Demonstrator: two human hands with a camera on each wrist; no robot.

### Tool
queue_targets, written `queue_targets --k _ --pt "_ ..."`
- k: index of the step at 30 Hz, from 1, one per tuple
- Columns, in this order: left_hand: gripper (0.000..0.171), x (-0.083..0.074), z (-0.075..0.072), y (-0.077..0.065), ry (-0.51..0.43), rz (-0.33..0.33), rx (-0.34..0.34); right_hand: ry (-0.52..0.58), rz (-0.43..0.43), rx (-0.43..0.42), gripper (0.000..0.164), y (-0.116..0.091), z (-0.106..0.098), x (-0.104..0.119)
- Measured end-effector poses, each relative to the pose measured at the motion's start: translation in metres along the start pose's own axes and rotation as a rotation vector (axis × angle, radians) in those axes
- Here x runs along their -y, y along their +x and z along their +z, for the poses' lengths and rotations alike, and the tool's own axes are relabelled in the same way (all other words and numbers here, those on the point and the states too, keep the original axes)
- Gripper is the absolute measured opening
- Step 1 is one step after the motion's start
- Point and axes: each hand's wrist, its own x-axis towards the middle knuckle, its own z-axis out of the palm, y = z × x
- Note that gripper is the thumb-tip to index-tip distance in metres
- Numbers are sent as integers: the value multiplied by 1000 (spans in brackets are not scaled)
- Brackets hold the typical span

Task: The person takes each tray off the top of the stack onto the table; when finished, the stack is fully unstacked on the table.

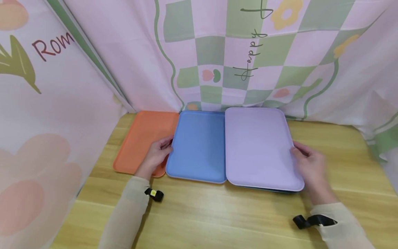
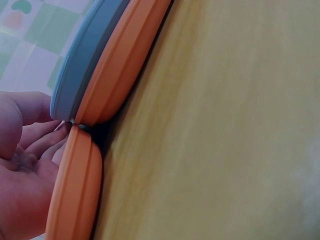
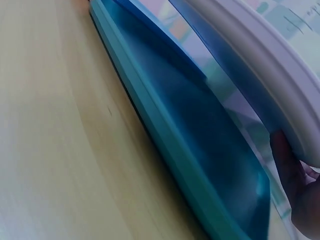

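Observation:
My right hand grips the right edge of a lilac tray. In the right wrist view this lilac tray is tilted up, apart from a teal tray beneath it. On the left, a blue tray sits on top of an orange tray. At the blue tray's left edge my left hand pinches the rim, thumb against its side and fingertips at the seam below. Another orange tray lies flat under my left wrist, beside that stack.
The trays are in a row on a wooden table. A printed curtain hangs behind them, and another patterned cloth borders the left side. Black straps are on both sleeves.

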Motion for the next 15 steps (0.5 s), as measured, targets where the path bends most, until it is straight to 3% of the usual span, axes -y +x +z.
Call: queue_targets --k 15 --pt "54 -1 0 0 5 -8 0 -120 -2 20 62 17 -62 -42"
